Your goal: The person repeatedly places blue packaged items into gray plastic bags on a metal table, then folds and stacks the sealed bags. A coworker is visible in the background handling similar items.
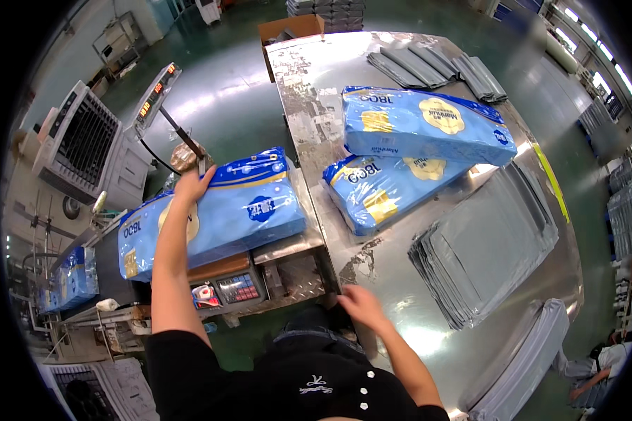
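Observation:
A long blue plastic-wrapped pack of tissue lies on a weighing scale with a keypad. Over its far edge reaches my left hand, the fingers curled round that edge beside the scale's display post. At the near left corner of the metal table, my right hand grips the table's edge; part of its fingers is hidden. Two more blue tissue packs are on the table, the upper pack resting partly on the lower pack.
Grey plastic bags are stacked on the table's right, with folded grey bags at its far end. Another blue pack sits on the conveyor at left. An air cooler and a cardboard box stand beyond.

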Action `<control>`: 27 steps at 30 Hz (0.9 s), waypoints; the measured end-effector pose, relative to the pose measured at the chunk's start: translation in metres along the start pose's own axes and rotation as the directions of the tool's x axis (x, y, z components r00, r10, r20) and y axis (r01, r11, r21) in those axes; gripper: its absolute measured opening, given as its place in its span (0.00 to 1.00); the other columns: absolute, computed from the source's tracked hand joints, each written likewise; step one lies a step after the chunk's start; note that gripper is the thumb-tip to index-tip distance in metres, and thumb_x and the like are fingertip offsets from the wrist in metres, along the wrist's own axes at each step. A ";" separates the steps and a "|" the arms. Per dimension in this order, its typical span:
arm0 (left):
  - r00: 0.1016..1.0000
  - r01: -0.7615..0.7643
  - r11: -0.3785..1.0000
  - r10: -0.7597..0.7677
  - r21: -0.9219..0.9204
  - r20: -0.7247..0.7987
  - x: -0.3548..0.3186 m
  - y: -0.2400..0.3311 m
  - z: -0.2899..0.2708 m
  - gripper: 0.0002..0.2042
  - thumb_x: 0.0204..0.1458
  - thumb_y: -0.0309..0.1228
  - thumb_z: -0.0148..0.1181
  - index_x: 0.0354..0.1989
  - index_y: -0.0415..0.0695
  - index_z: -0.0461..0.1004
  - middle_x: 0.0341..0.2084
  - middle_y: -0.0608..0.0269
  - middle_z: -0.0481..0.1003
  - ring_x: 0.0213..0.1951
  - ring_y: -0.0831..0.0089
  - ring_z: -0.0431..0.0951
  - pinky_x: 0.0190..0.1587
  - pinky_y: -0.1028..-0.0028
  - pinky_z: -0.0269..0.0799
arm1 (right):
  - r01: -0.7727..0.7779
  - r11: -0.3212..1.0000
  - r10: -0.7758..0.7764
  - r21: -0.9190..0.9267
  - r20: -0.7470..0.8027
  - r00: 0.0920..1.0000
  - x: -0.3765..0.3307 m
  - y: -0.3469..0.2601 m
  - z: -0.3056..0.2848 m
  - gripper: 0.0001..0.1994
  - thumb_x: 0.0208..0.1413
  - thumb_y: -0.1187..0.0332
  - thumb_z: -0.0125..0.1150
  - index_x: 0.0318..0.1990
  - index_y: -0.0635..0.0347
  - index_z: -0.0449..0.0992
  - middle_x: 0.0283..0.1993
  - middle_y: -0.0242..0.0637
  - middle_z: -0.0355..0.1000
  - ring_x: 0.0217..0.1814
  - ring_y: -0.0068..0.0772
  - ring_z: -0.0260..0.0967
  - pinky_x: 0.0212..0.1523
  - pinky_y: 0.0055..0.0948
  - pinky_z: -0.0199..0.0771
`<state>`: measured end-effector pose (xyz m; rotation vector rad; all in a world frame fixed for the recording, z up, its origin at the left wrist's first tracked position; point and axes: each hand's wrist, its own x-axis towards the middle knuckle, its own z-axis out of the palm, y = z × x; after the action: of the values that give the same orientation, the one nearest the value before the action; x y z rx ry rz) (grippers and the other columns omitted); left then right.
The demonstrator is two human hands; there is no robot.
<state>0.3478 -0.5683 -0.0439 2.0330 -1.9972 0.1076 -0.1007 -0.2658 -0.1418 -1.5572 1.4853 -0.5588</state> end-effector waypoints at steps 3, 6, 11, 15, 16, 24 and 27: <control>0.991 0.129 0.987 -0.127 -0.093 0.028 -0.031 0.014 -0.005 0.27 0.50 0.57 0.54 0.29 0.38 0.72 0.31 0.43 0.76 0.37 0.45 0.75 0.40 0.56 0.68 | 0.022 1.000 -0.026 0.022 0.221 0.975 0.067 -0.053 0.059 0.34 0.52 0.46 0.60 0.58 0.66 0.66 0.49 0.50 0.72 0.49 0.46 0.72 0.49 0.38 0.72; 1.000 -0.010 0.982 0.013 -0.191 0.014 -0.084 0.074 -0.039 0.21 0.46 0.48 0.63 0.24 0.39 0.69 0.25 0.49 0.72 0.31 0.48 0.71 0.36 0.58 0.63 | 0.250 0.958 -0.275 0.139 0.206 0.939 0.085 -0.056 0.129 0.37 0.50 0.45 0.61 0.59 0.66 0.64 0.52 0.47 0.71 0.51 0.46 0.70 0.52 0.41 0.69; 0.851 -0.431 0.868 0.301 -0.246 -0.431 -0.136 0.161 -0.105 0.14 0.42 0.34 0.68 0.23 0.40 0.67 0.24 0.56 0.67 0.30 0.56 0.67 0.37 0.63 0.60 | 0.180 0.979 -0.196 0.100 0.186 0.963 0.057 -0.015 0.099 0.34 0.54 0.48 0.58 0.61 0.63 0.61 0.56 0.44 0.67 0.56 0.42 0.66 0.58 0.39 0.64; 0.883 -0.325 0.680 -0.031 -0.657 -0.469 -0.116 0.249 -0.175 0.15 0.56 0.30 0.56 0.21 0.40 0.60 0.19 0.67 0.59 0.25 0.77 0.57 0.29 0.75 0.56 | 0.122 0.992 -0.121 -0.006 0.127 0.985 0.031 -0.003 0.051 0.33 0.57 0.51 0.56 0.63 0.62 0.58 0.60 0.42 0.64 0.61 0.40 0.62 0.62 0.37 0.60; 0.908 -0.322 0.550 -0.050 -0.770 -0.415 -0.115 0.282 -0.191 0.18 0.59 0.33 0.54 0.20 0.42 0.58 0.17 0.71 0.58 0.24 0.80 0.56 0.28 0.77 0.55 | 0.102 0.994 -0.098 -0.037 0.098 0.990 0.020 -0.003 0.036 0.32 0.58 0.51 0.55 0.64 0.61 0.58 0.61 0.41 0.63 0.62 0.39 0.61 0.63 0.36 0.59; 0.903 -0.270 -0.101 0.318 -0.957 -0.288 -0.180 0.494 -0.225 0.18 0.55 0.40 0.61 0.23 0.39 0.65 0.19 0.64 0.62 0.25 0.75 0.60 0.29 0.72 0.60 | 0.438 0.889 0.053 0.134 -0.980 0.193 -0.183 -0.114 -0.127 0.22 0.51 0.65 0.64 0.54 0.62 0.71 0.55 0.38 0.68 0.55 0.35 0.66 0.56 0.37 0.68; 0.828 -0.163 -0.221 0.500 -0.961 -0.255 -0.218 0.551 -0.217 0.16 0.55 0.40 0.60 0.28 0.39 0.65 0.24 0.55 0.65 0.28 0.63 0.66 0.33 0.68 0.64 | 0.575 0.799 0.185 0.175 -0.982 0.041 -0.297 -0.086 -0.182 0.28 0.49 0.67 0.61 0.59 0.66 0.64 0.55 0.44 0.68 0.54 0.37 0.68 0.54 0.38 0.70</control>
<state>-0.1724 -0.3007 0.1919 0.3454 -1.5841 -1.2662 -0.2550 -0.0449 0.0954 -0.7018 1.6706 -2.4868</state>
